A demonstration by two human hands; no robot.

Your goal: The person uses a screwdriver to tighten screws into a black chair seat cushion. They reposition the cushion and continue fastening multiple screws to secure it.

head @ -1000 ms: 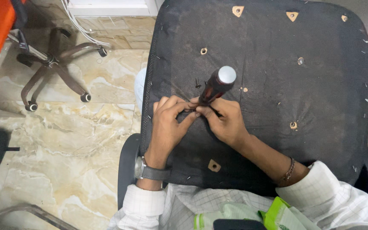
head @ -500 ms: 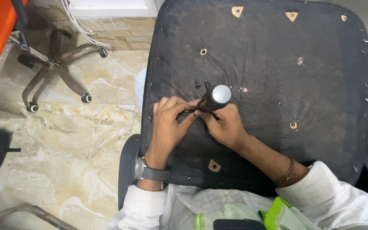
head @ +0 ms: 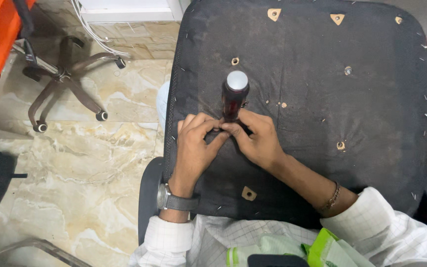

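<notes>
Black fabric, dusty and stapled round the edge, covers the underside of the chair seat (head: 322, 99) that's lying flipped over in front of this person, and pretty much everything happens just left of its middle. Standing upright there is a screwdriver (head: 235, 96) with a dark reddish handle and a grey cap on top, tip down against the seat. Both hands are pinched in at the base of it: the left hand (head: 193, 143) has its fingers curled tight around the low end, and the right hand (head: 258, 141) is closed in from the other side, fingertips meeting the left ones. I can't see the tip or any screw under all those fingers. Looks like a light, rigid tool, hard smooth plastic, so probably a bit slippery; I'd grab the fat handle up top for turning and keep the low pinch just for steadying. A mounting hole (head: 234, 61) sits just beyond the screwdriver, and another chair's wheeled base (head: 65, 79) is well off to the seat's left.
</notes>
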